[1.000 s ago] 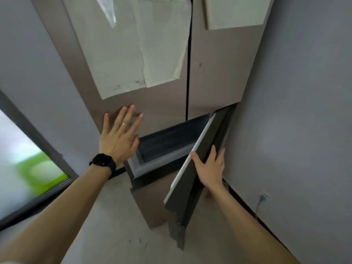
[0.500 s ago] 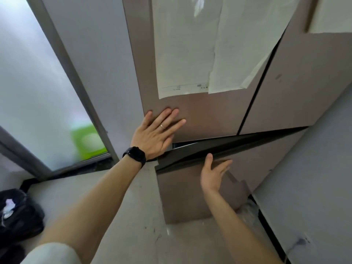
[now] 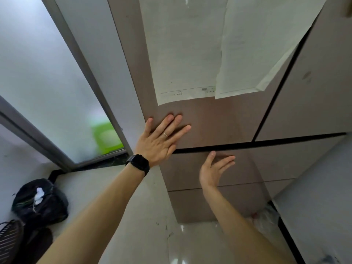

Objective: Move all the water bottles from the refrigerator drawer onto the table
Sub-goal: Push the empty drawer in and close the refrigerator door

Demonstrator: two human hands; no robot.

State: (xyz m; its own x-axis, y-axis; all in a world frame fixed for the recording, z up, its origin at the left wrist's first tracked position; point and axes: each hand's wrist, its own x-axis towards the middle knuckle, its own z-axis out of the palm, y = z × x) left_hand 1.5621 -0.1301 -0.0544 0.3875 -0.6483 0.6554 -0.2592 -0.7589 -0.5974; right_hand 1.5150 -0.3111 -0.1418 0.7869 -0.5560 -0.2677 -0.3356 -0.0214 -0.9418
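Observation:
The brown refrigerator fills the middle of the head view. Its drawer front (image 3: 266,162) sits flush and shut under the upper doors. My left hand (image 3: 162,140), with a ring and a black watch, presses flat on the upper left door (image 3: 213,119). My right hand (image 3: 215,168) has straight fingers touching the top of the drawer front. No water bottle and no table are in view.
Paper sheets (image 3: 190,54) hang on the upper doors. A frosted glass door (image 3: 47,82) stands at the left, a grey wall (image 3: 323,197) at the right. A black bag (image 3: 40,201) lies on the floor at lower left. A clear plastic bag (image 3: 266,218) sits beside the fridge base.
The drawer front, wide open a second ago, has swung shut under my right hand. The view has shifted left and down. My left hand stays flat on the upper door.

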